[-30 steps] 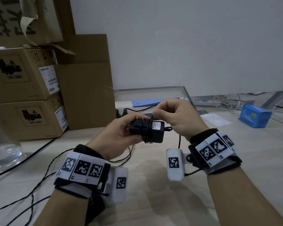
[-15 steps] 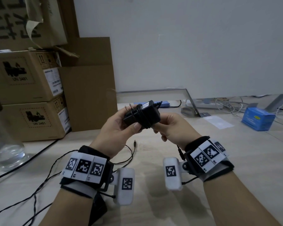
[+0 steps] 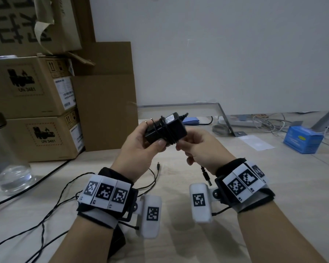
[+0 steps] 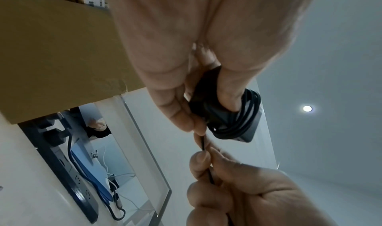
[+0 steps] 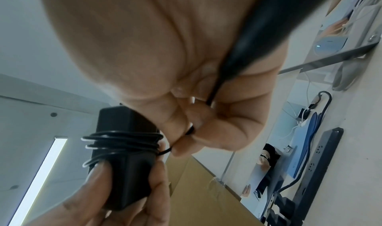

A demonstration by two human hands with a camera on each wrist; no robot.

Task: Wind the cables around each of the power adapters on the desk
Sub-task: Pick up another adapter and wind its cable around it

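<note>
A black power adapter (image 3: 165,129) with several turns of its thin black cable around the body is held up above the desk. My left hand (image 3: 141,147) grips it, thumb on the near face, prongs pointing left. My right hand (image 3: 198,147) pinches the free cable end just right of the adapter; the barrel plug (image 3: 207,178) hangs below that wrist. The left wrist view shows the adapter (image 4: 233,118) and the pinched cable (image 4: 203,143). The right wrist view shows the wound adapter (image 5: 126,156). More black cables (image 3: 51,211) lie on the desk at the left, one ending in a plug (image 3: 158,166).
Stacked cardboard boxes (image 3: 36,114) stand at the back left, a clear glass bottle (image 3: 6,162) at the far left edge. A blue box (image 3: 302,138), a white slip of paper (image 3: 256,142), a metal frame (image 3: 224,118) and a tangle of light wires sit at the back right.
Both hands have lifted the adapter and tilted it, prongs now up-left. The right hand has come from above the adapter round to below its right side, drawing the cable end.
</note>
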